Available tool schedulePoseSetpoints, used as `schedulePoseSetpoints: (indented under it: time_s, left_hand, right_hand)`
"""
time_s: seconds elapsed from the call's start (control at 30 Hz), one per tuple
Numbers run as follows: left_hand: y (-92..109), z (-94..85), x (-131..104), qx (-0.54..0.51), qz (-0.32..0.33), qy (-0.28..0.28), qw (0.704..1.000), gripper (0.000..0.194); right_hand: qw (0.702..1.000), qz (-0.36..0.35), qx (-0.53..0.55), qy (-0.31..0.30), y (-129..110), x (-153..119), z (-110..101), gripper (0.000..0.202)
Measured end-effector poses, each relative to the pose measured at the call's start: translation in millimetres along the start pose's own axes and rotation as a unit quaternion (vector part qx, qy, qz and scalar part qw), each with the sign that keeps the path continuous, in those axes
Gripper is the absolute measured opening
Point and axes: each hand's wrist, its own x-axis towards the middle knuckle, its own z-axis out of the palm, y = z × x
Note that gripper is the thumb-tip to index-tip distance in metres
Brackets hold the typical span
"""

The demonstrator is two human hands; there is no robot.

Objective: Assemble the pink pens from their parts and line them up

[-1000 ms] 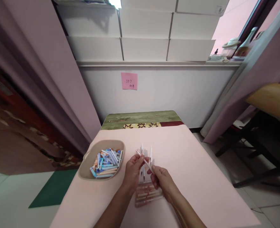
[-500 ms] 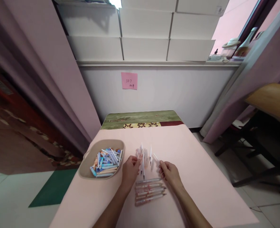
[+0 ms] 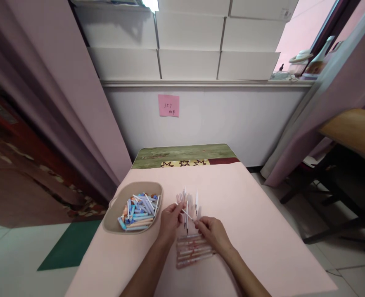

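A thin white pen refill point(image 3: 188, 215) slants between my two hands, just above the table. My left hand point(image 3: 170, 220) is closed, its fingertips pinched at the refill's upper end; whether a clear piece is also in them is hard to see. At the lower end, my right hand point(image 3: 212, 232) pinches the same refill with thumb and fingers. Beneath and beyond lie more white refills with dark tips point(image 3: 196, 200), and clear pinkish pen barrels point(image 3: 180, 198) partly behind my left fingers. Nearer to me is a row of several clear pens point(image 3: 195, 252), partly covered by my right hand.
At the left stands a beige bin point(image 3: 111, 220) full of blue, purple and orange pen parts. A pink cloth point(image 3: 257, 251) covers most of the table. White boxes point(image 3: 188, 64) are stacked on a ledge behind, above a pink note point(image 3: 169, 105). A dark chair point(image 3: 349, 189) is at the right.
My right hand has moved left, bringing the white refill to my left fingertips. My left hand has hardly shifted. The bin and the row of pens are where they were.
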Motion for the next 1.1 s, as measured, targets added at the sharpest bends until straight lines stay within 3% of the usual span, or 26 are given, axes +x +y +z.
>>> schedulePoseSetpoints:
  time_s: [0.17,0.3,0.4,0.57,0.77,0.97,1.03,1.1]
  left_hand:
    - [3,-12.0,8,0.043,0.049,0.035,0.997,0.040]
    - [5,-5.5,7,0.098,0.086,0.057,0.990,0.027]
    - [5,-9.5,3,0.160,0.131,0.097,0.974,0.030]
    - [-11,-26.6,-19,0.183,0.134,0.008,0.974,0.022]
    - [-26,-28.8,-37,0.175,0.080,-0.018,0.981,0.017]
    - [-6,-33.9,-39,0.043,0.062,0.022,0.997,0.023]
    - [2,-29.5,-41,-0.035,0.028,0.019,0.999,0.027]
    - [8,-20.2,-43,-0.116,-0.008,-0.021,0.993,0.032]
  right_hand:
    - [0.991,0.026,-0.094,0.088,12,5,-15,0.041]
    - [0.994,-0.014,-0.036,0.098,5,17,-10,0.036]
    - [0.991,-0.032,-0.068,0.108,3,14,-6,0.030]
    - [0.978,-0.078,-0.191,0.023,7,-15,-7,0.015]
    - [0.948,-0.095,-0.301,0.026,5,-28,3,0.015]
    - [0.980,-0.091,-0.175,0.031,-1,-28,-11,0.011]
    - [0.996,-0.060,-0.053,0.047,-8,-28,-14,0.017]
    - [0.993,-0.019,0.117,0.020,-18,-28,-9,0.025]
